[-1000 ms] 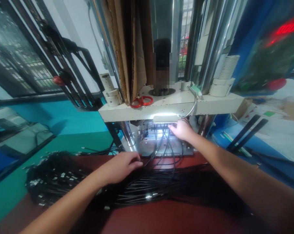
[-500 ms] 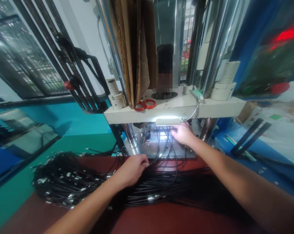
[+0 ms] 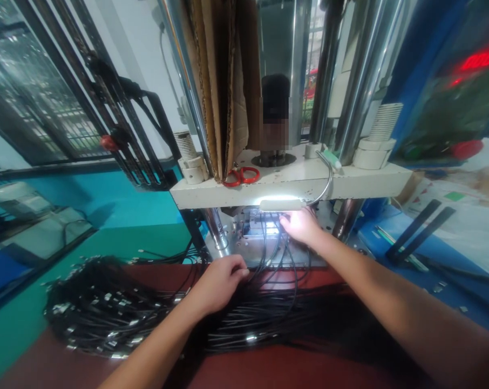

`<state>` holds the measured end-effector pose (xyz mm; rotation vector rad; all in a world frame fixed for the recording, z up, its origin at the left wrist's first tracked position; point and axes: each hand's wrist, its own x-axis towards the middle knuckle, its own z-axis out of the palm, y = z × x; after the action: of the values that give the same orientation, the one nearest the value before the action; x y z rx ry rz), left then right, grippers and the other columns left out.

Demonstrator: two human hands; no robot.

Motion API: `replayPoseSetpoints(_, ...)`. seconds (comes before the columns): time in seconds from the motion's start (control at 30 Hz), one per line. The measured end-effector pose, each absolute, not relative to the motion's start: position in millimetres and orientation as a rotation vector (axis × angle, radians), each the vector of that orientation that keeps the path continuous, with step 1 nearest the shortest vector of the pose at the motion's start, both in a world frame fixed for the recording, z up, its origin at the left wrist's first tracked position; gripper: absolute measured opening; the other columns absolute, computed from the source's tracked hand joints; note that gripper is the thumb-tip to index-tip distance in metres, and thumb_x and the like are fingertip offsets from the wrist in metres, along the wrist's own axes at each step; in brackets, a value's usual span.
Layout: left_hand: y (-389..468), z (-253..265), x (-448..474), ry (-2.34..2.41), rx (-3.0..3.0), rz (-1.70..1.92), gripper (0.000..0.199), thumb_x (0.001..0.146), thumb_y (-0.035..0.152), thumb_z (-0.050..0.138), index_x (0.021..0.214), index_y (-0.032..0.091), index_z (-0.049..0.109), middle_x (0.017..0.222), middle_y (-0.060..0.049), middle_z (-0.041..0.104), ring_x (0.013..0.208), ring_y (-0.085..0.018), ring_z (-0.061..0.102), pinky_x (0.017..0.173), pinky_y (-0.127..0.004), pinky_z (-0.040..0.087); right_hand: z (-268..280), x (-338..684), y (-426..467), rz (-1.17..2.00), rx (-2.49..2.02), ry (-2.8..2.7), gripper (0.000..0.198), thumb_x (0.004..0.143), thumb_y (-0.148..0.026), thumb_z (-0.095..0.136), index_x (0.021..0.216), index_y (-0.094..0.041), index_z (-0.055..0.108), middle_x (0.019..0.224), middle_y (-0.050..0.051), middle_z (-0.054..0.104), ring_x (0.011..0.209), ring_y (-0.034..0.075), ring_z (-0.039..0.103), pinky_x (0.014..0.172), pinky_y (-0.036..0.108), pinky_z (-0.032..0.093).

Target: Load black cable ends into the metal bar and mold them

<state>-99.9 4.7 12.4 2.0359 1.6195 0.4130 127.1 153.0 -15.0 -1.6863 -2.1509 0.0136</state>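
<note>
Head view: black wires (image 3: pixel 252 324) are heaped on the table (image 3: pixel 264 370). The left hand (image 3: pixel 224 281) is curled by them, the right hand (image 3: pixel 303 227) partly hidden by the lamp (image 3: pixel 280 206); whether wires are pinched cannot be told. Scissors (image 3: pixel 242 175) are set by cardboard (image 3: pixel 237 81).

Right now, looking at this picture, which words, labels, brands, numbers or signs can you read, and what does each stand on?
Nothing reads with certainty.
Red lit digits on the display, upper right: perhaps a row of zeros, too blurred to quote.
Green patch on the white material at right: no lettering legible.
Black cables: any markings are too small to read.
</note>
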Motion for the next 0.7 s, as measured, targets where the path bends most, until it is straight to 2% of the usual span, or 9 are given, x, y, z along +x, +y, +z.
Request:
replayPoseSetpoints(0.4,-1.2,-2.1,-93.2,1.608,2.071,0.551,0.018,0.089,0.024,0.048,0.077,0.019,0.060,0.079,0.000,0.062,0.076,-0.015,0.054,0.070,-0.027,0.036,-14.2,129.1,155.1,-0.048,-1.733,-2.140,0.039,0.082,-0.042,0.050,0.095,-0.017,0.077,0.106,0.013,0.071,0.105,0.031,0.059,0.090,0.038,0.043)
replayPoseSetpoints(0.7,0.3,-3.3,-94.1,1.525,2.121,0.572,0.018,0.090,0.025,0.049,0.080,0.020,0.063,0.081,0.000,0.063,0.079,-0.016,0.056,0.072,-0.026,0.037,-19.5,127.8,158.7,-0.067,-1.707,-2.090,0.038,0.081,-0.041,0.052,0.092,-0.014,0.076,0.098,0.015,0.072,0.105,0.032,0.059,0.092,0.040,0.043)
